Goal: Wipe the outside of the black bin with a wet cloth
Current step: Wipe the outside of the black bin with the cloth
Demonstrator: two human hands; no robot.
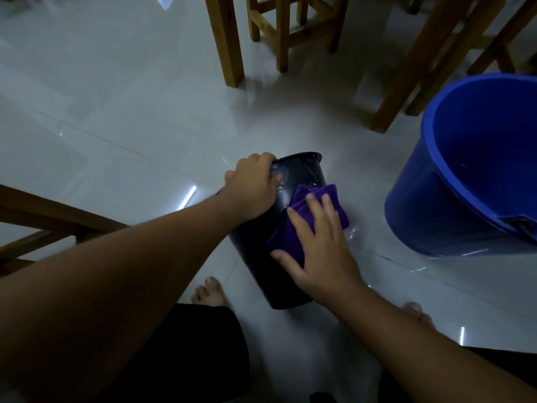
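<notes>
On the pale tiled floor (pixel 130 106), between the person's bare feet, the black bin (pixel 258 257) lies tipped over on its side. Its long axis runs away from the person and a little to the right, with the open mouth at the far end and the base nearest the knees. The left hand (pixel 255 187) holds it there, its grip curled shut over the near-left part of the rim, thumb pressed against the outer wall. The right hand (pixel 319 245) lies flat, fingers spread, pressing the cloth (pixel 334 205) onto the upward-facing right flank of the bin; this grip pinches nothing, it only bears down with the palm.

The cloth is purple, thick and nappy, folded into a pad. It sits about midway along the bin, so I'd judge the stroke must run along the long axis, toward rim or base, with the right hand doing the travel and the left bracing. The side resting on the floor cannot be reached without rolling the bin.

The bin is smooth, glossy plastic, tapering toward its base, with a wet sheen near the rim. A blue bucket (pixel 436 199), round and also smooth, stands well apart to the right. Wooden stool legs (pixel 229 42) stand beyond.
</notes>
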